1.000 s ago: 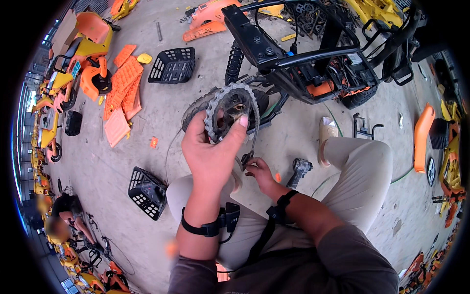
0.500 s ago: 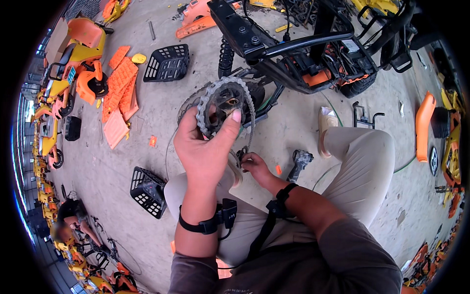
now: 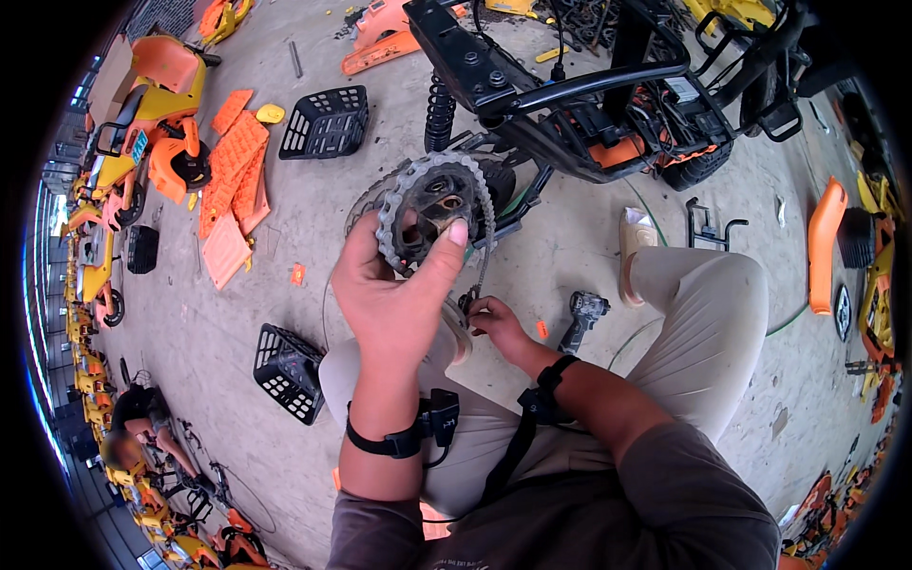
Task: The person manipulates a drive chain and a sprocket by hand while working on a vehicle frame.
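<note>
My left hand (image 3: 388,296) grips a dark toothed chainring (image 3: 418,214), thumb across its front and fingers behind its near left edge. Around the ring's teeth lies a metal chain (image 3: 488,228), which hangs down on the right side toward my right hand (image 3: 496,323). The right fingers are closed at the lower end of that chain, beside a small dark part (image 3: 467,300) that is too obscured to name. Just behind the ring is the rear end of a black vehicle frame (image 3: 560,119), with a coil spring shock absorber (image 3: 439,112).
An impact wrench (image 3: 581,318) lies on the floor right of my right hand. Black baskets (image 3: 325,122) (image 3: 288,372) and orange panels (image 3: 235,161) lie to the left. A black metal bracket (image 3: 705,228) is beyond my right knee. A person (image 3: 147,423) is at the far left.
The chainring has tilted slightly and shifted a little left and down in my left hand. My right hand stays at the chain's lower end, almost unmoved.
</note>
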`<state>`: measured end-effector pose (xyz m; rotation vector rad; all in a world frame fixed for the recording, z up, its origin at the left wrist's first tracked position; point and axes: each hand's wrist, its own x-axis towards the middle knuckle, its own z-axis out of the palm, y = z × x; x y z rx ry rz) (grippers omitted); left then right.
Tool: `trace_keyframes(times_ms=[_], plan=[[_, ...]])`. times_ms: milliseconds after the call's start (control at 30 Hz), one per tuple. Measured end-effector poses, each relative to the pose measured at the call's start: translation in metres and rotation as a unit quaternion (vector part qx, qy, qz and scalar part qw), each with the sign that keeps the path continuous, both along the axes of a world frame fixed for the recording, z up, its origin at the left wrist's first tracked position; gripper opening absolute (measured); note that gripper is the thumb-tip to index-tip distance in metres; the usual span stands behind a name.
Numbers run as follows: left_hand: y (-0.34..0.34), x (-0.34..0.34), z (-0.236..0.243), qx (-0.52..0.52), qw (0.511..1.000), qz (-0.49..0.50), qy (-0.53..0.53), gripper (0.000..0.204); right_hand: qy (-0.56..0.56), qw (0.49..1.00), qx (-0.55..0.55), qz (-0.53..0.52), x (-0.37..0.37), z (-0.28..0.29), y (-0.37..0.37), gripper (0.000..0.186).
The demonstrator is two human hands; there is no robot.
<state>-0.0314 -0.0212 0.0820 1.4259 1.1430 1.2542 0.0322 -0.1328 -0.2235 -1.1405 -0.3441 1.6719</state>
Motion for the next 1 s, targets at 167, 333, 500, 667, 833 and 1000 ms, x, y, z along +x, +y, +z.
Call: trace_keyframes(times_ms=[167,333,500,667,833,1000], plan=[[-0.003,-0.001,0.001,-0.034,0.999,-0.013,0.002,0.033,0.004,1.000,-0.008,-0.019,0.001,0.006,0.003,0.014],[-0.003,-0.001,0.002,-0.032,0.999,-0.020,-0.017,0.032,0.003,0.999,-0.028,-0.019,0.005,0.008,0.004,0.013],[-0.001,0.000,0.001,-0.026,0.999,-0.022,-0.030,0.033,0.002,0.999,-0.026,-0.024,0.005,0.005,0.006,0.012],[-0.001,0.001,0.000,-0.010,1.000,-0.013,-0.015,0.033,0.003,0.999,-0.034,-0.032,0.007,0.004,0.004,0.011],[-0.001,0.000,0.000,-0.014,1.000,-0.012,-0.013,0.033,0.000,0.999,-0.028,-0.039,0.009,0.001,0.006,0.011],[-0.002,-0.001,0.001,-0.002,1.000,-0.011,-0.004,0.032,-0.001,0.998,-0.046,-0.045,0.013,0.003,0.007,0.009]])
